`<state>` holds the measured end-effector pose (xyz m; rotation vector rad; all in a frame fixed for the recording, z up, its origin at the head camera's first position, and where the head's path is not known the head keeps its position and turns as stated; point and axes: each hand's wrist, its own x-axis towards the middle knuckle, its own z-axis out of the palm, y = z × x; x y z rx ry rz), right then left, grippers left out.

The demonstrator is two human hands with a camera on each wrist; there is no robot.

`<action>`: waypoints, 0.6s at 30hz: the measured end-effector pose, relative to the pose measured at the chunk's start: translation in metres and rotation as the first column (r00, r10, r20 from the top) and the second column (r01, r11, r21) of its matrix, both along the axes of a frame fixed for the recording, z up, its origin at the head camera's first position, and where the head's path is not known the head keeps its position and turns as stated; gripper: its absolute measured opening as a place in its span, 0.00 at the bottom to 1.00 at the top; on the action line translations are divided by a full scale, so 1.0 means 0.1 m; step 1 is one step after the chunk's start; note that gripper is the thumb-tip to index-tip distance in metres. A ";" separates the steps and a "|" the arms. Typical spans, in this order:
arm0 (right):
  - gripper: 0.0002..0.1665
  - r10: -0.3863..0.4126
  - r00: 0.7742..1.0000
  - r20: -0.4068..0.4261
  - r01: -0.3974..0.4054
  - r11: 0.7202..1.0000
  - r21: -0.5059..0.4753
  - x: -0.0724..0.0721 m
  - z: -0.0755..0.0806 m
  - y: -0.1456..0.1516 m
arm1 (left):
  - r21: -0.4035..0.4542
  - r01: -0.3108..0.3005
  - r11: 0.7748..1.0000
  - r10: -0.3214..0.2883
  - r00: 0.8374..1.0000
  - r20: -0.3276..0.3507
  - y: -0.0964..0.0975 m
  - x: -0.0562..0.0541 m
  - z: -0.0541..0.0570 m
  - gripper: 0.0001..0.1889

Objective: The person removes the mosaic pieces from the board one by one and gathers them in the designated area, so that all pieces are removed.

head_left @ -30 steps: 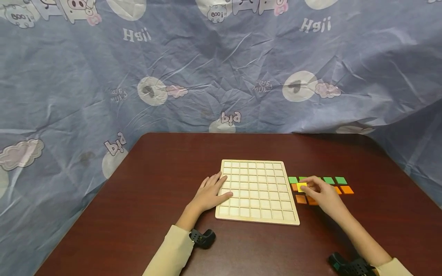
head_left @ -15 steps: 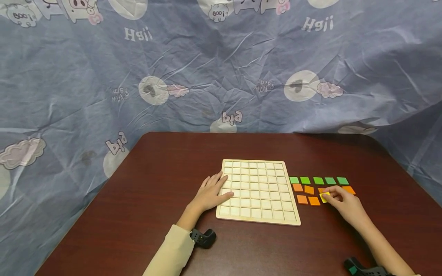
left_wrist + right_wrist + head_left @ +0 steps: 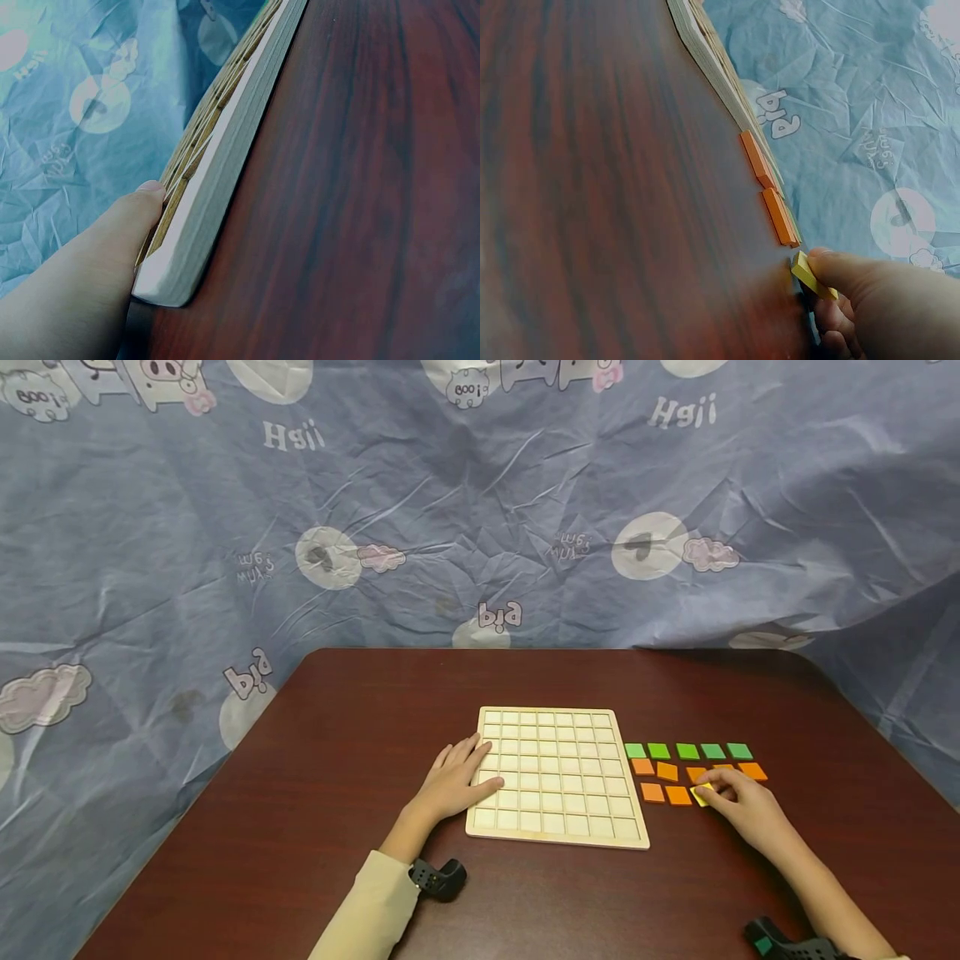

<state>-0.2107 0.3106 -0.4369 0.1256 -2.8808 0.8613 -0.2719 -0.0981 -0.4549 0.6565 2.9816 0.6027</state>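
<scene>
My right hand (image 3: 746,806) pinches a yellow square tile (image 3: 701,793) between thumb and fingers, low over the table at the right end of the front row of orange tiles. The right wrist view shows the yellow tile (image 3: 811,276) slightly tilted under the thumb, past two orange tiles (image 3: 780,217). My left hand (image 3: 450,781) lies with fingers spread on the left edge of a pale wooden grid board (image 3: 558,841), whose square cells hold no tiles. In the left wrist view, the thumb (image 3: 139,214) rests along the board's near corner (image 3: 176,281).
A back row of several green tiles (image 3: 687,752) lies right of the board. Nearer come orange tiles (image 3: 667,772), some partly hidden by the right hand. The dark red-brown wooden table (image 3: 360,727) ends at a blue patterned cloth (image 3: 420,510) behind it.
My right hand has carried the yellow tile rightward and toward me, from over the orange tiles to the front row's right end, then slightly lower. The left hand stays on the board.
</scene>
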 end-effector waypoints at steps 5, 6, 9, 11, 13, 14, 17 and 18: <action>0.18 0.004 1.000 -0.027 -0.003 1.000 0.015 0.00 -0.02 -0.01 | 0.011 0.001 1.000 -0.001 1.000 -0.004 -0.01 0.01 0.00 0.38; 0.18 0.003 1.000 -0.028 -0.003 1.000 0.016 0.00 -0.02 -0.01 | 0.013 0.001 1.000 -0.001 1.000 -0.003 -0.01 0.01 0.00 0.38; 0.19 0.003 1.000 -0.025 -0.002 1.000 0.020 0.00 -0.02 -0.02 | 0.013 0.001 1.000 -0.001 1.000 0.000 -0.01 0.02 0.00 0.38; 0.18 -0.002 0.999 -0.033 0.003 1.000 0.027 0.00 -0.02 -0.03 | 0.012 0.001 1.000 -0.001 1.000 -0.001 -0.01 0.02 0.00 0.38; 0.18 -0.005 0.999 -0.042 0.007 1.000 0.029 0.00 -0.02 -0.03 | 0.008 0.002 1.000 -0.002 1.000 -0.005 -0.01 0.02 0.00 0.38; 0.18 -0.008 0.999 -0.045 0.010 1.000 0.030 0.00 -0.02 -0.03 | 0.007 0.003 1.000 -0.003 1.000 -0.007 -0.01 0.01 0.00 0.38; 0.18 -0.017 0.999 -0.049 0.019 0.999 0.030 0.01 -0.02 -0.04 | 0.003 0.005 1.000 -0.005 1.000 -0.012 0.00 0.01 0.00 0.38; 0.18 -0.020 0.999 -0.049 0.021 0.999 0.030 0.01 -0.02 -0.04 | 0.001 0.005 1.000 -0.005 1.000 -0.013 0.00 0.00 0.00 0.38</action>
